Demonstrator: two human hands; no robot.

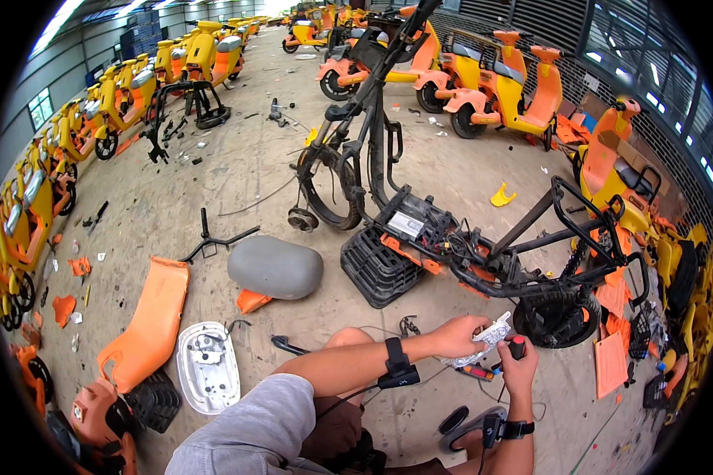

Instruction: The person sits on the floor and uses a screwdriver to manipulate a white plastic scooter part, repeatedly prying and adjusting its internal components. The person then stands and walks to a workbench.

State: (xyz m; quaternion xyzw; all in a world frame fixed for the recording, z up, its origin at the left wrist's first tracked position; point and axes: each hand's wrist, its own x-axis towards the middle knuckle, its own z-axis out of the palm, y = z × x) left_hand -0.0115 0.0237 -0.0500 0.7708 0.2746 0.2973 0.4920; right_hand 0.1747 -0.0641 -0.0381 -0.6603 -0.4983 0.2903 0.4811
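My left hand (456, 337) grips a small whitish, silvery part (495, 329) whose exact kind I cannot make out. Close beside it, my right hand (520, 366) is closed around a screwdriver with a red and black handle (517, 346). Where the screwdriver's tip points is not clear. Below the part, a red and yellow hand tool (476, 371) lies on the floor. Just beyond my hands lies a stripped black scooter frame (523, 252), with its front wheel (330, 186) at the far end and its rear wheel (558, 318) near my right hand.
To the left lie a grey seat (276, 268), a white oval shell (208, 367) and a long orange panel (152, 317). A black plastic crate-like part (383, 265) sits against the frame. Orange panels (610, 364) are scattered at right. Rows of yellow scooters (202, 59) stand farther back.
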